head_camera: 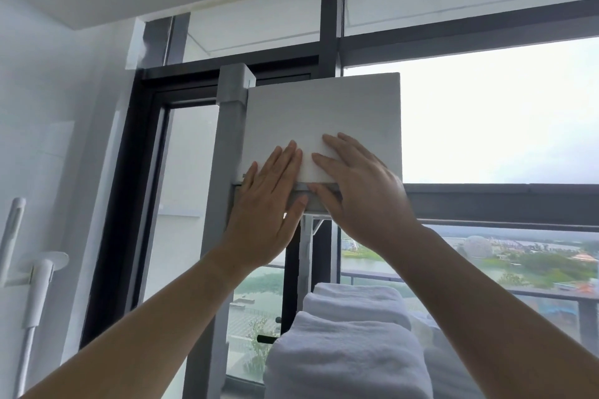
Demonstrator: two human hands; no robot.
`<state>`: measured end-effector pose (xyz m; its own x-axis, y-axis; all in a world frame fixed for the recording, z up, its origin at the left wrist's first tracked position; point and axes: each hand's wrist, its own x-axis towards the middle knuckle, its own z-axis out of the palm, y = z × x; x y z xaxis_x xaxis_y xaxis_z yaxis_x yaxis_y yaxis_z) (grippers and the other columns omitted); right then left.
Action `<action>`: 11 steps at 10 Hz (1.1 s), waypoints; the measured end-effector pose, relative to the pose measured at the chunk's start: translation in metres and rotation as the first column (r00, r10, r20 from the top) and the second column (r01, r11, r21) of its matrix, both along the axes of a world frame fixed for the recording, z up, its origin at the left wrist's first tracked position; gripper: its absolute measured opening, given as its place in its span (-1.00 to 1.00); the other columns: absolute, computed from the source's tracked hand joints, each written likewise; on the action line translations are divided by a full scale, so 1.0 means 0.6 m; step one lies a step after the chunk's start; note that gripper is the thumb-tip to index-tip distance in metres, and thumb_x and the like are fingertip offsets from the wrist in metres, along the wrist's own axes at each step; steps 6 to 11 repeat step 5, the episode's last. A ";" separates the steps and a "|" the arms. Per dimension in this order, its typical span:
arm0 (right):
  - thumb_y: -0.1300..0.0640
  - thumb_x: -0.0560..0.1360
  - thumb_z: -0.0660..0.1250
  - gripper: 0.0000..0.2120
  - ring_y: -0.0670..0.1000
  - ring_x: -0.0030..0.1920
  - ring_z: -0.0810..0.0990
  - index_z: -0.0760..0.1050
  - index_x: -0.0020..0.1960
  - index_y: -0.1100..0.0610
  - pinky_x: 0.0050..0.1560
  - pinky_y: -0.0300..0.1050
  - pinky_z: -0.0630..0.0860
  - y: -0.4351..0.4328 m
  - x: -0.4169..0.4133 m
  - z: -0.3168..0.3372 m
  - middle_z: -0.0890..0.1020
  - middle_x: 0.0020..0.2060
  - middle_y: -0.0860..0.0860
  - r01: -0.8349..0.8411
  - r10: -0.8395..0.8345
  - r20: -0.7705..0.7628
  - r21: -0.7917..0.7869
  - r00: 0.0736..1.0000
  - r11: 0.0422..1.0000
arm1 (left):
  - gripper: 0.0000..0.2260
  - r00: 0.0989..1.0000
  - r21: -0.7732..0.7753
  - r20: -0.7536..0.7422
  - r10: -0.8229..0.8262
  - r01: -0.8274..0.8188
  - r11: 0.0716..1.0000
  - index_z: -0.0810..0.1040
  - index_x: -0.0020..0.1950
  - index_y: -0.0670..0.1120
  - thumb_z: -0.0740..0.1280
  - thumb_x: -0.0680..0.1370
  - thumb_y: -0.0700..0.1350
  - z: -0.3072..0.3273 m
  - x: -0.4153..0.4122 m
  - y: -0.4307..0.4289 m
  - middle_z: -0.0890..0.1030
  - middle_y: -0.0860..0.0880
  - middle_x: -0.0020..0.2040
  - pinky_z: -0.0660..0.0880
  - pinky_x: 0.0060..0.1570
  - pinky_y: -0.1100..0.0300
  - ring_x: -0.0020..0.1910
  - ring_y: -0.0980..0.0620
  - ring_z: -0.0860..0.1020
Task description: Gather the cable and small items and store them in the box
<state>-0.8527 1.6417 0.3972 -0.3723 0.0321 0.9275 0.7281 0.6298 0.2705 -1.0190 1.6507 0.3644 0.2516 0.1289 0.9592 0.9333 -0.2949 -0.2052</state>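
Note:
A white box (324,113) stands on a high grey shelf (301,196) in front of the window. My left hand (265,201) lies flat against the box's lower front face, fingers spread and pointing up. My right hand (359,185) presses flat beside it, its thumb on the shelf's edge. Neither hand grips anything. The cable and small items are not visible.
A grey upright post (227,152) carries the shelf at its left. Folded white towels (350,334) are stacked on a lower level under my arms. A white tube-shaped holder (35,272) hangs on the left wall. Dark window frames stand behind.

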 end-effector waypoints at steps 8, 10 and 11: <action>0.04 0.41 0.42 -0.69 0.04 0.09 0.54 0.54 0.13 0.06 0.02 -0.01 0.54 -0.068 0.130 -0.078 0.55 0.12 0.03 -0.258 0.258 -0.082 0.018 0.963 0.966 | -0.62 0.997 0.004 0.079 0.011 -0.012 1.000 0.35 0.35 -0.09 0.10 0.57 0.02 -0.058 0.133 -0.123 0.44 -0.05 0.34 0.23 0.32 0.17 0.33 0.00 0.38; 0.04 0.41 0.42 -0.69 0.04 0.09 0.54 0.54 0.13 0.06 0.02 -0.01 0.54 -0.068 0.130 -0.078 0.55 0.12 0.03 -0.258 0.258 -0.082 0.018 0.963 0.966 | -0.62 0.997 0.004 0.079 0.011 -0.012 1.000 0.35 0.35 -0.09 0.10 0.57 0.02 -0.058 0.133 -0.123 0.44 -0.05 0.34 0.23 0.32 0.17 0.33 0.00 0.38; 0.04 0.41 0.42 -0.69 0.04 0.09 0.54 0.54 0.13 0.06 0.02 -0.01 0.54 -0.068 0.130 -0.078 0.55 0.12 0.03 -0.258 0.258 -0.082 0.018 0.963 0.966 | -0.62 0.997 0.004 0.079 0.011 -0.012 1.000 0.35 0.35 -0.09 0.10 0.57 0.02 -0.058 0.133 -0.123 0.44 -0.05 0.34 0.23 0.32 0.17 0.33 0.00 0.38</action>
